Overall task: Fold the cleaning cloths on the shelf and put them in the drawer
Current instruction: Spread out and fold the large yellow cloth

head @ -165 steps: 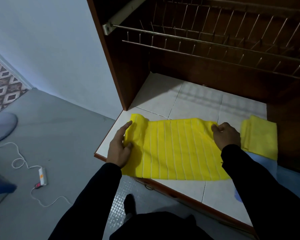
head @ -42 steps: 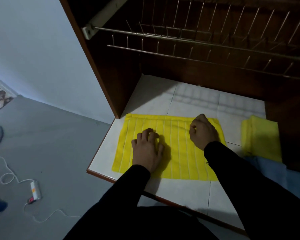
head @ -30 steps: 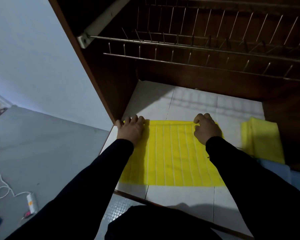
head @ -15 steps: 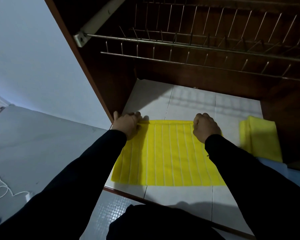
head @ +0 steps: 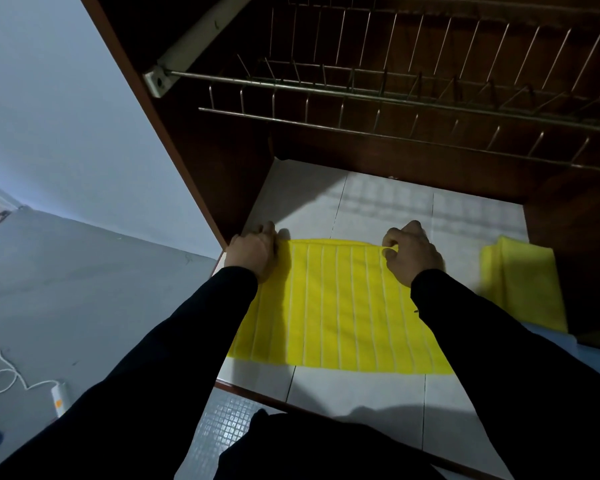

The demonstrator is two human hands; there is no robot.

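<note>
Striped yellow cloth (head: 340, 306) flat on tiled shelf (head: 361, 393)

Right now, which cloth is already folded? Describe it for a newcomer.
On the white tiled shelf under the wire dish rack, look far right beside the cabinet wall. The folded yellow cloth is small, plain and untouched, unlike the striped yellow cloth.

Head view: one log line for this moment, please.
stage: folding | cloth: flat on shelf | left hand: grips far-left corner | right hand: pinches far-right corner | folded cloth: right
</note>
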